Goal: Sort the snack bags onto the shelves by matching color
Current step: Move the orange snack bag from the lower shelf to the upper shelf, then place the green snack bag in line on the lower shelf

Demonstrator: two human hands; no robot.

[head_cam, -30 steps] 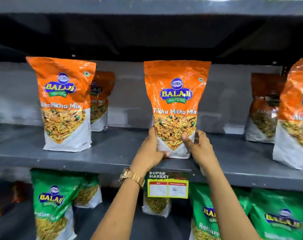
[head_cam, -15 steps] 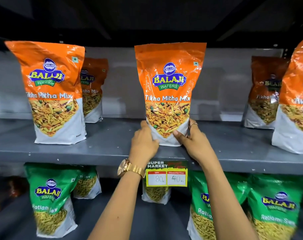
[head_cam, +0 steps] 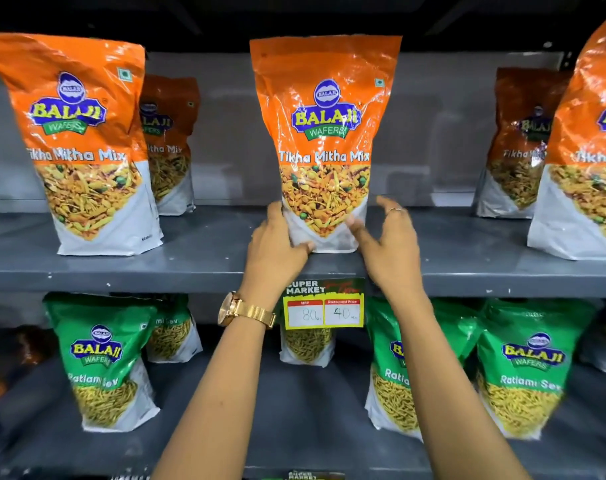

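Observation:
An orange Tikha Mitha Mix bag [head_cam: 324,133] stands upright on the grey upper shelf [head_cam: 197,258], in the middle. My left hand [head_cam: 277,247] grips its lower left corner, thumb across the white base. My right hand [head_cam: 389,247] is just off the bag's lower right side, its fingers spread apart. Other orange bags stand at the left [head_cam: 83,143] and right [head_cam: 585,150] of the same shelf. Green Ratlami Sev bags [head_cam: 104,362] line the lower shelf [head_cam: 294,417].
A yellow price tag [head_cam: 324,308] hangs from the upper shelf's front edge between my wrists. More orange bags stand behind the front ones [head_cam: 170,143]. A gold watch [head_cam: 242,310] is on my left wrist. Gaps lie between the bags on both shelves.
The bag has settled upright on the shelf. My right hand has come off its lower right corner and spread its fingers. The view has moved closer and slightly down.

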